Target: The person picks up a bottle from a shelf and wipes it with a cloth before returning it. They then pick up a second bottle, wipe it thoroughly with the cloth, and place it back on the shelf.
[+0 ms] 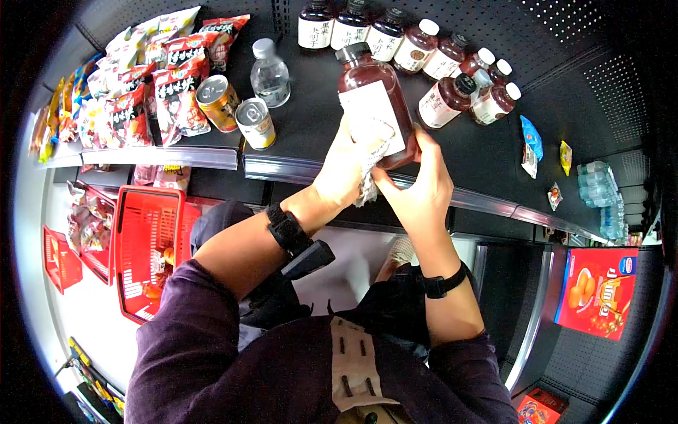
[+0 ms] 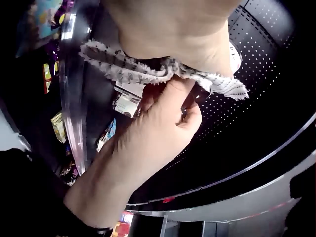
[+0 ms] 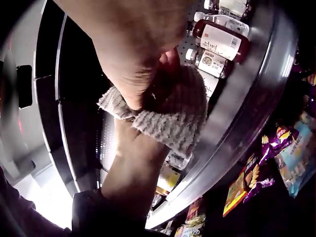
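A dark red drink bottle (image 1: pixel 400 99) with a black cap and white label is held tilted above the shelf edge in the head view. My left hand (image 1: pixel 340 168) holds a white, dark-flecked cloth (image 1: pixel 368 177) against the label side and lower part of the bottle. With thumb and fingers, my right hand (image 1: pixel 422 192) grips the bottle near its base from the other side. In the left wrist view the cloth (image 2: pixel 128 69) hangs below the left palm, hiding much of the bottle. The right wrist view shows the cloth (image 3: pixel 170 131) draped around the bottle's lower end.
Similar bottles (image 1: pixel 443 101) stand behind on the black shelf (image 1: pixel 304 131). To the left are a clear bottle (image 1: pixel 270 76), two cans (image 1: pixel 256 124) and several snack bags (image 1: pixel 178 99). A red basket (image 1: pixel 150 247) stands low at left, and a red box (image 1: pixel 597 291) at lower right.
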A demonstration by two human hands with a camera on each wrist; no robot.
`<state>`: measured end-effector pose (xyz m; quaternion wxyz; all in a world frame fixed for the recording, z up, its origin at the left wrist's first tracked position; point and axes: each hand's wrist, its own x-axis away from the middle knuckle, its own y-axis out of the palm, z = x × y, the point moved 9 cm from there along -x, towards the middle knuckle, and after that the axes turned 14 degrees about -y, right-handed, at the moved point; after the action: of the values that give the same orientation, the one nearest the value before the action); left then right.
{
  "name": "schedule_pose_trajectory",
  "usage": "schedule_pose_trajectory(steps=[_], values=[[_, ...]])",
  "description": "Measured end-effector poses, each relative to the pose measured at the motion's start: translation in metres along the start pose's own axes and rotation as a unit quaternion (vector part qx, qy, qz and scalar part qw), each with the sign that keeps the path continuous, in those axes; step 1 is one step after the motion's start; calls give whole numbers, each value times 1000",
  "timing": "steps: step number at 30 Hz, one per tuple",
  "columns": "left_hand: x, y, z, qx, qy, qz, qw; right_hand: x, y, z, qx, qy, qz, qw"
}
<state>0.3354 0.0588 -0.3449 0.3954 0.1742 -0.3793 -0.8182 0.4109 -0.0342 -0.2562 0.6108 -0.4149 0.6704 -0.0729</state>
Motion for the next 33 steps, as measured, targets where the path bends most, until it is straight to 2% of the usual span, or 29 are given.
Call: schedule_pose_trajectory(steps=[3, 6, 10, 12, 14, 16, 18, 22, 26, 28, 30, 31, 32, 33], values=[[4, 7, 20, -29, 22, 25, 999, -5, -6, -15, 103, -59, -27, 993], [5, 7, 33, -5, 17, 35, 999, -2, -4, -24, 155, -126, -11, 980], [2, -1, 48, 17, 33, 27, 999, -4, -2, -32, 155, -135, -24, 978], [-2, -9, 54, 32, 13, 14, 999, -2, 0, -36, 146, -150, -16, 978], [-6, -18, 56, 76, -45, 23, 996, 0, 3, -44, 148, -164, -16, 975], [-5, -19, 60, 144, -59, 33, 987, 2, 1, -55, 155, -210, 6, 965], [-3, -14, 67, 198, -64, 7, 978, 5, -4, -66, 170, -264, 19, 949], [-2, -12, 65, 205, -79, -34, 975, 12, -4, -72, 129, -302, 11, 945], [2, -3, 55, 247, -82, -41, 965, 10, -5, -67, 133, -297, 7, 945], [6, 9, 52, 203, -64, -49, 976, 9, -7, -64, 134, -292, 28, 947], [9, 9, 27, 123, -94, -65, 986, 7, -6, -68, 129, -288, 17, 949], [10, 16, 22, 132, -113, -99, 980, 8, -5, -69, 133, -292, 23, 947], [9, 18, 24, 66, -82, -100, 989, 9, -5, -69, 137, -294, 28, 945], [10, 21, 22, 36, -91, -118, 988, 9, -5, -68, 128, -291, 21, 948]])
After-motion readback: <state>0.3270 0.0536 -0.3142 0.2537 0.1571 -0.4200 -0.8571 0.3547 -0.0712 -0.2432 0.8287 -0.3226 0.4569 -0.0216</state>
